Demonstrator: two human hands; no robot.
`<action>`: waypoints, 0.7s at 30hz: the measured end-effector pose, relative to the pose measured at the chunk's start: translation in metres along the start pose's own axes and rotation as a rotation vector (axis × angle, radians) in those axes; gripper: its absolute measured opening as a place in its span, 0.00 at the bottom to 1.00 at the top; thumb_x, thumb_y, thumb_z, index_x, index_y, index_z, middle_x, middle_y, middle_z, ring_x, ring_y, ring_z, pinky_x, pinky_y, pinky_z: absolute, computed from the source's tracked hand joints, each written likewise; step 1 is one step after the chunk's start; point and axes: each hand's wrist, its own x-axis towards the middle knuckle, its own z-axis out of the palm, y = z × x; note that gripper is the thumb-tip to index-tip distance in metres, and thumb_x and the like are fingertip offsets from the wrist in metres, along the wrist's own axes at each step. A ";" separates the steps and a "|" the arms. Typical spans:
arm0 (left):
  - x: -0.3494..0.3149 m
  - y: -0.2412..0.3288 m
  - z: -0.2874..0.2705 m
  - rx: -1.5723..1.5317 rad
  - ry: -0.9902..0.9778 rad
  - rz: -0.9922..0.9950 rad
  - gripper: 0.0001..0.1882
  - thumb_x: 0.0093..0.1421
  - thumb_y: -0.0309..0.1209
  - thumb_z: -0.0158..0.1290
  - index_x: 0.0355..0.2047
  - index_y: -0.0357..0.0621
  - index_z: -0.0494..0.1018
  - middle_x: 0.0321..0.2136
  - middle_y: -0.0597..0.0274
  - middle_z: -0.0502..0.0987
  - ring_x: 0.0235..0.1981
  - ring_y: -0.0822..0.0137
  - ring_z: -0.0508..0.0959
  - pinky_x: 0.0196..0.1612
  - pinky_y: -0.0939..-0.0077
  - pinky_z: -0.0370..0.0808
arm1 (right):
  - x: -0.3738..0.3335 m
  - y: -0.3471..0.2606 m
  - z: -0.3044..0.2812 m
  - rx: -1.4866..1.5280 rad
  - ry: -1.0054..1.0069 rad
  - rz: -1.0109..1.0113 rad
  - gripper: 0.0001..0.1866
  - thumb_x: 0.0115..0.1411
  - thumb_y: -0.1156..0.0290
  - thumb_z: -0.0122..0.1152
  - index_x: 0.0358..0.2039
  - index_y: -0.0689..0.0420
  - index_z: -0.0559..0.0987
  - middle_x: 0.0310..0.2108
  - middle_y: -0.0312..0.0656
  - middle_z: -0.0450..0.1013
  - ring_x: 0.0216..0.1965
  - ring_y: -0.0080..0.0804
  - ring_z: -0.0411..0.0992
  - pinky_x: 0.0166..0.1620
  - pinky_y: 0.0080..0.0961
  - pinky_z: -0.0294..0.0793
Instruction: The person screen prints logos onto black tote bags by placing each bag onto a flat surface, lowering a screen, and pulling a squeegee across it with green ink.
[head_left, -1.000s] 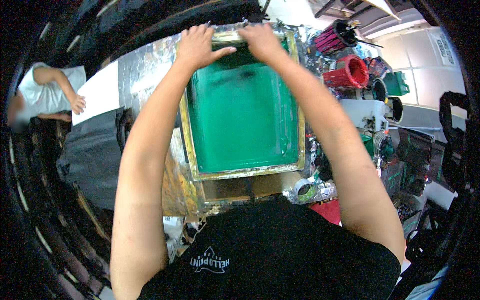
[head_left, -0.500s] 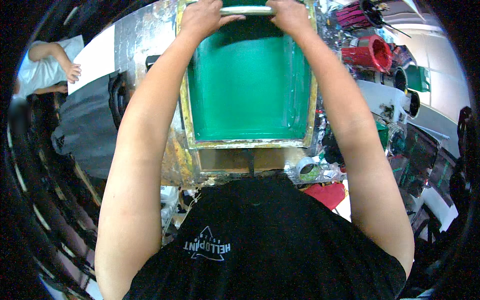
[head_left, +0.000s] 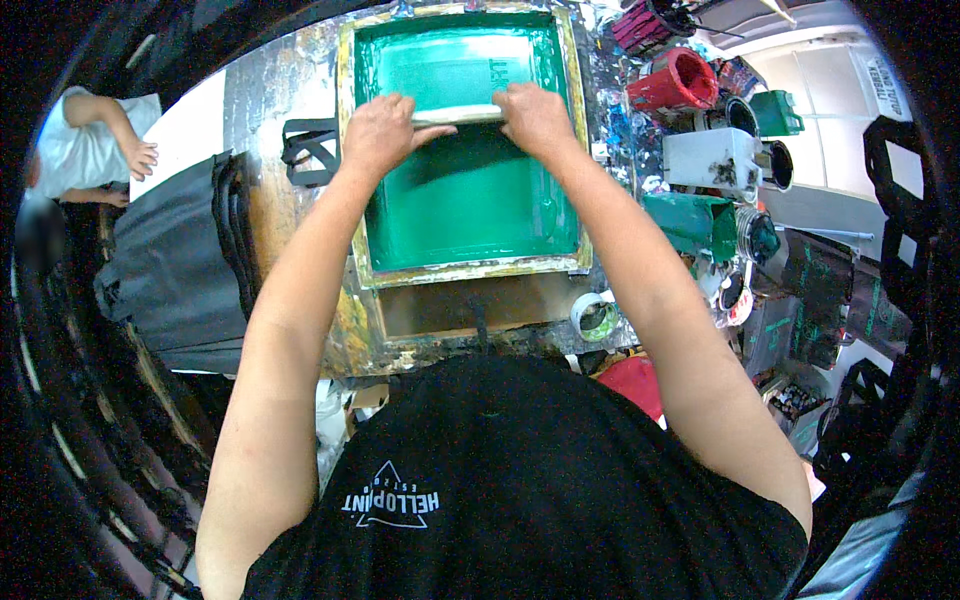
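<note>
Left grip (head_left: 380, 135) and right grip (head_left: 538, 118) are closed round opposite ends of a pale squeegee (head_left: 462, 116), with a bare stretch of its bar between them. On the left one, the thumb lies along the near side of the bar, pointing toward the other hand; the fingers curl over the far side.

Seen from the head, the squeegee lies crosswise inside a frame (head_left: 475, 271) with worn, yellowish sides, over its green screen (head_left: 470, 220). A dark band runs along the squeegee's near side; whether it is ink or shadow, I cannot tell. Small dark marks show on the screen near its far right corner.

The frame is on the stained desk (head_left: 270, 215), with a brown board (head_left: 430, 308) between it and the desk's near edge. A tape roll (head_left: 582, 313) sits near the desk's near right corner. Black straps (head_left: 310, 132) lie just beside the frame's left side.

Along the desk's right edge are a red bucket (head_left: 655, 88), a white bin (head_left: 705, 162) and a green tub (head_left: 685, 224). Past the left edge are black bags (head_left: 175, 250) and a white sheet (head_left: 190, 120), with a co-worker's hand (head_left: 141, 158) at the sheet.
</note>
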 end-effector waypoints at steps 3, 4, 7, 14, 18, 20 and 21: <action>-0.032 0.016 -0.004 -0.005 0.023 0.013 0.37 0.52 0.69 0.56 0.25 0.41 0.77 0.26 0.54 0.79 0.30 0.57 0.81 0.34 0.63 0.79 | -0.034 -0.016 0.001 0.008 0.033 -0.013 0.10 0.50 0.69 0.67 0.35 0.51 0.81 0.34 0.43 0.78 0.40 0.45 0.78 0.37 0.44 0.80; -0.042 0.022 -0.007 -0.002 0.015 0.016 0.37 0.52 0.69 0.56 0.24 0.42 0.77 0.25 0.55 0.78 0.29 0.57 0.81 0.33 0.63 0.78 | -0.045 -0.020 0.000 0.011 0.031 -0.007 0.10 0.50 0.69 0.67 0.35 0.51 0.81 0.34 0.43 0.78 0.40 0.44 0.78 0.37 0.44 0.80; -0.071 0.037 -0.012 -0.024 0.035 0.015 0.35 0.51 0.68 0.59 0.24 0.42 0.77 0.23 0.57 0.76 0.28 0.58 0.80 0.32 0.64 0.77 | -0.077 -0.041 -0.010 0.020 0.015 -0.001 0.11 0.49 0.69 0.67 0.35 0.51 0.81 0.33 0.42 0.77 0.39 0.43 0.78 0.37 0.43 0.81; -0.134 0.063 -0.018 -0.106 0.036 0.034 0.34 0.50 0.65 0.61 0.23 0.42 0.75 0.23 0.57 0.75 0.27 0.57 0.79 0.31 0.63 0.76 | -0.141 -0.078 -0.015 0.031 -0.048 0.021 0.09 0.52 0.70 0.64 0.35 0.50 0.81 0.34 0.41 0.77 0.39 0.43 0.77 0.36 0.42 0.79; -0.166 0.077 -0.026 -0.123 0.012 0.071 0.33 0.50 0.64 0.62 0.25 0.41 0.76 0.24 0.56 0.75 0.28 0.56 0.78 0.33 0.63 0.75 | -0.178 -0.098 -0.011 0.055 -0.033 0.058 0.08 0.53 0.71 0.61 0.36 0.51 0.81 0.35 0.41 0.77 0.40 0.43 0.77 0.36 0.41 0.79; -0.172 0.078 -0.029 -0.107 -0.006 0.078 0.34 0.50 0.65 0.61 0.26 0.41 0.76 0.24 0.56 0.75 0.29 0.56 0.78 0.34 0.63 0.76 | -0.180 -0.102 -0.016 0.063 -0.034 0.044 0.10 0.52 0.71 0.62 0.36 0.52 0.82 0.35 0.41 0.77 0.40 0.43 0.78 0.36 0.42 0.79; -0.171 0.077 -0.029 -0.119 -0.023 0.057 0.34 0.50 0.66 0.61 0.26 0.41 0.76 0.25 0.56 0.75 0.29 0.56 0.78 0.34 0.63 0.76 | -0.178 -0.101 -0.018 0.067 -0.060 0.040 0.10 0.52 0.71 0.63 0.37 0.52 0.82 0.34 0.42 0.77 0.40 0.44 0.78 0.36 0.43 0.80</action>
